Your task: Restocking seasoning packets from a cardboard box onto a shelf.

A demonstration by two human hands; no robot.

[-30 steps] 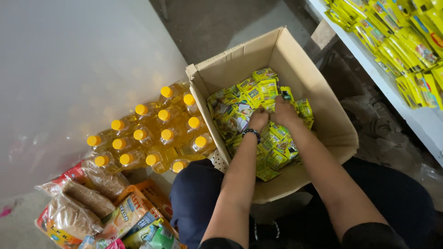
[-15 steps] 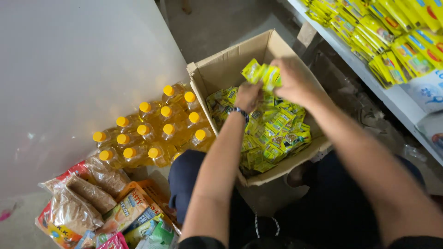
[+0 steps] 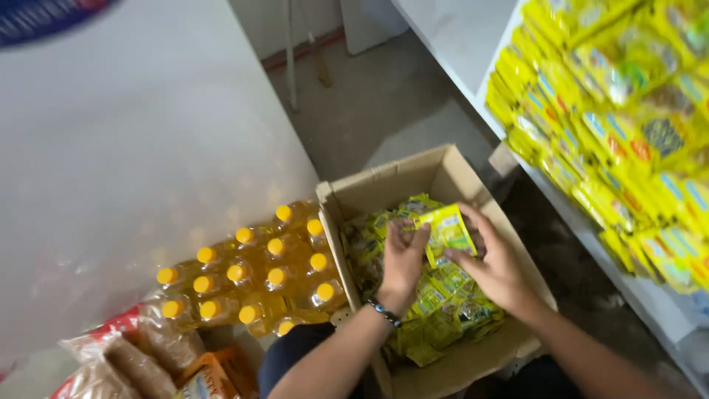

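An open cardboard box (image 3: pixel 384 183) sits on the floor in front of me, full of small yellow packets (image 3: pixel 443 310). Both hands hover over the box and hold a small stack of yellow packets (image 3: pixel 448 227) between them. My left hand (image 3: pixel 402 260), with a dark bracelet at the wrist, grips the stack's left side. On the right side my right hand (image 3: pixel 495 262) wraps around it from below.
A shrink-wrapped pack of yellow-capped oil bottles (image 3: pixel 255 273) lies left of the box. Bags of brown grain and orange packs (image 3: pixel 140 362) lie at lower left. A white shelf (image 3: pixel 628 288) on the right carries rows of yellow packets (image 3: pixel 613 125). A pale wall (image 3: pixel 133 148) stands at left.
Both hands went from digging in the box to lifting out a stack of packets. The view has tilted up, showing more of the shelf.
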